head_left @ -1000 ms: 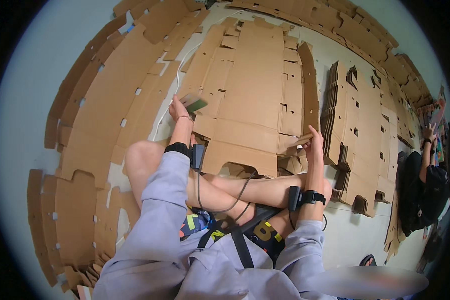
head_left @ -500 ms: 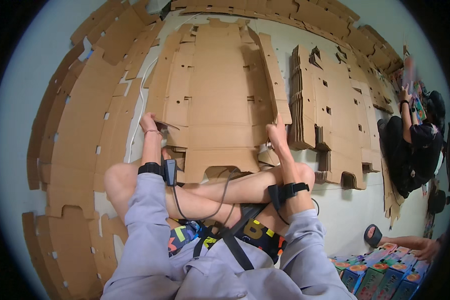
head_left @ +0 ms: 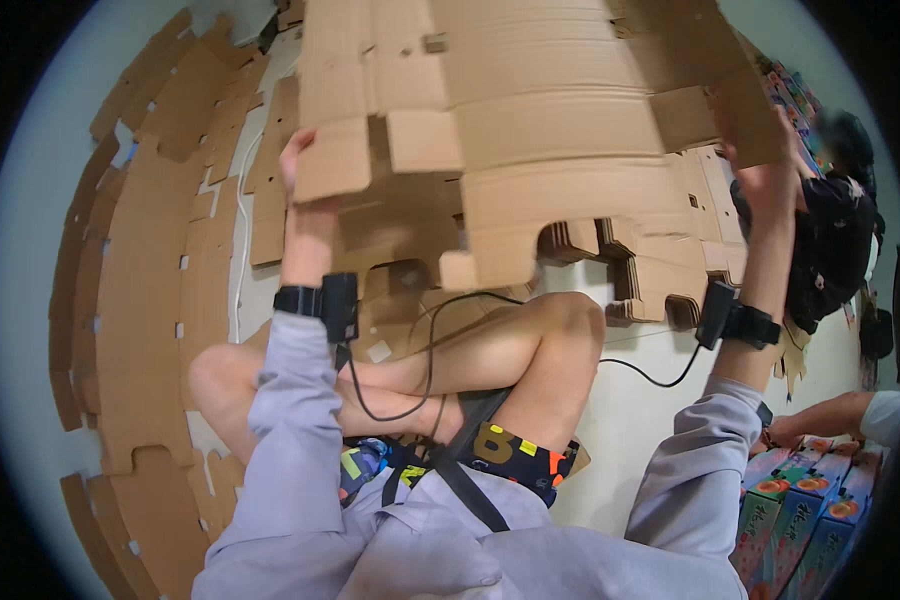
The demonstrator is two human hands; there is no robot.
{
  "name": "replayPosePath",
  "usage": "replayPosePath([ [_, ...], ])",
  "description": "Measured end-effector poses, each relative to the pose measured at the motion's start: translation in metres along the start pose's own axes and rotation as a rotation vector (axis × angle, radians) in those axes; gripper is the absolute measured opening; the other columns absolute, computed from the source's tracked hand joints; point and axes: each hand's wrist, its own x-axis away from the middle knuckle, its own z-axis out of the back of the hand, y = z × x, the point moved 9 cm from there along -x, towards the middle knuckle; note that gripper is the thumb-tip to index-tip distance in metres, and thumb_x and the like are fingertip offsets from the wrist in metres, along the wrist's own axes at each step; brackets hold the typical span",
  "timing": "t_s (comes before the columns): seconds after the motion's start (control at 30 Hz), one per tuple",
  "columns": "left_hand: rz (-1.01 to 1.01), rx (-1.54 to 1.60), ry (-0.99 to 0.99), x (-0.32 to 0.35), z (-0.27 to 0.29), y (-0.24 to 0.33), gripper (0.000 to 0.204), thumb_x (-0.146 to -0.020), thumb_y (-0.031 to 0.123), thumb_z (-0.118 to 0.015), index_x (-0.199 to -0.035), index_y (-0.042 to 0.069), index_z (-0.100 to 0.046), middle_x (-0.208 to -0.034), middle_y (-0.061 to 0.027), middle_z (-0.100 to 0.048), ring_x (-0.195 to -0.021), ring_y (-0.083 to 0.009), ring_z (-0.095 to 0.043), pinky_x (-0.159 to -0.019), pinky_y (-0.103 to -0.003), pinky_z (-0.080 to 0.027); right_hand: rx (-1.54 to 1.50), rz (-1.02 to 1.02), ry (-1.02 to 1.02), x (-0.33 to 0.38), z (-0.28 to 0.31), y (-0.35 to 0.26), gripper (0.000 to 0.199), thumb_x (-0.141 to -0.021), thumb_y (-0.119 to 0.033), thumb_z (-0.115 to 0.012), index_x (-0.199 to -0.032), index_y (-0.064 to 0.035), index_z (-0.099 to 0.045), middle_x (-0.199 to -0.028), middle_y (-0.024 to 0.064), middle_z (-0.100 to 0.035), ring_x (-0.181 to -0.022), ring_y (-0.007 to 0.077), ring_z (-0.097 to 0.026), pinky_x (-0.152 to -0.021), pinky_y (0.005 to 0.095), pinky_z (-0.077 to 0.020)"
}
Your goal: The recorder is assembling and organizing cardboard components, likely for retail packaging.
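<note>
A large die-cut cardboard sheet (head_left: 555, 125) is raised off the floor in front of me, its slots and creases showing and its right side flap folded up. My left hand (head_left: 298, 165) is closed on the sheet's left edge, its fingers partly behind the board. On the opposite side, my right hand (head_left: 770, 180) grips the folded flap, with some fingers hidden by it. More flat cardboard (head_left: 400, 240) lies beneath the raised sheet, near my crossed legs.
Stacked cardboard blanks (head_left: 660, 285) stand right of my knees. Cardboard pieces (head_left: 135, 300) line the left side, beside a white cable (head_left: 242, 220). A person in dark clothes (head_left: 832, 250) sits at right. Another person's arm (head_left: 820, 418) reaches over colourful boxes (head_left: 795, 510).
The cardboard sheet has come up off the floor and shifted right, held by both my hands. My right arm has swung outward. The other person's hand at lower right has moved over the boxes.
</note>
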Motion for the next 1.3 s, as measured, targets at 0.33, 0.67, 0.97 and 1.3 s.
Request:
replayPosePath([
  [0.33,0.396,-0.16,-0.254,-0.09,-0.171,-0.231,0.025,-0.077,0.011,-0.053,-0.099,-0.001,-0.053,-0.093,-0.0159,-0.06,-0.085,-0.0291,-0.062,-0.074,-0.043,-0.053,0.869,0.066,0.652,0.096,0.153,-0.093,0.05,-0.087,-0.032,-0.049,-0.134,-0.0165,-0.038,-0.131,0.0062,-0.043,-0.124,0.0194,-0.035,-0.102,0.0377,-0.0221],
  [0.67,0.252,-1.019,0.088,-0.079,0.0,-0.357,0.048,-0.074,-0.005,-0.052,-0.122,0.001,-0.047,-0.092,-0.0129,-0.06,-0.073,-0.0185,-0.061,-0.062,-0.027,-0.05,1.514,-0.746,0.298,0.154,0.159,0.236,0.075,-0.069,-0.055,-0.064,-0.121,-0.0035,-0.048,-0.102,0.0254,-0.059,-0.104,0.0338,-0.055,-0.086,0.0375,-0.0449],
  [0.97,0.103,-1.366,-0.432,-0.014,-0.113,-0.34,0.035,-0.077,0.003,-0.052,-0.111,0.002,-0.054,-0.076,-0.0127,-0.064,-0.053,-0.0182,-0.062,-0.054,-0.03,-0.05,1.796,-0.88,0.327,0.166,0.167,0.189,0.061,-0.061,-0.042,-0.071,-0.103,-0.0011,-0.054,-0.094,0.0224,-0.062,-0.09,0.0349,-0.06,-0.076,0.0409,-0.0477],
  [1.3,0.196,-1.696,-0.314,0.004,-0.083,-0.324,0.04,-0.078,0.019,-0.054,-0.113,0.003,-0.046,-0.093,-0.026,-0.06,-0.092,-0.0403,-0.058,-0.079,-0.047,-0.046,1.755,-0.786,0.571,0.211,0.165,0.239,0.075,-0.071,-0.044,-0.065,-0.127,-0.0051,-0.035,-0.109,0.0328,-0.051,-0.1,0.0429,-0.053,-0.084,0.0447,-0.0445],
])
